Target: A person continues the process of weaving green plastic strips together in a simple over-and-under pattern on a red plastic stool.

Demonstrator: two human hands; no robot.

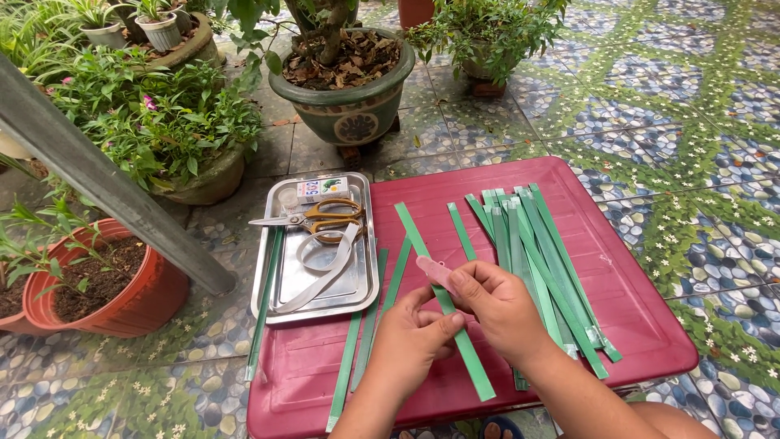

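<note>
Over the near part of the dark red counter (626, 317), the left hand (410, 341) has its grip closed, thumb and fingers pinching a long green strip (443, 301) that runs diagonally across the counter. Touching it, the right hand (496, 305) is closed too, fingers curled around a small pink tool (432, 270) pressed against the same strip. Right of the hands on the counter lies a fanned pile of green strips (540, 252); left of them lie a few single strips (366, 341). At the counter's left edge sits a steel tray (357, 289) holding gold-handled scissors (313, 218), a small box (322, 189) and a pale ribbon loop (321, 264). Beyond the counter stands a large green plant pot (349, 110) on the tiled floor (674, 106).
</note>
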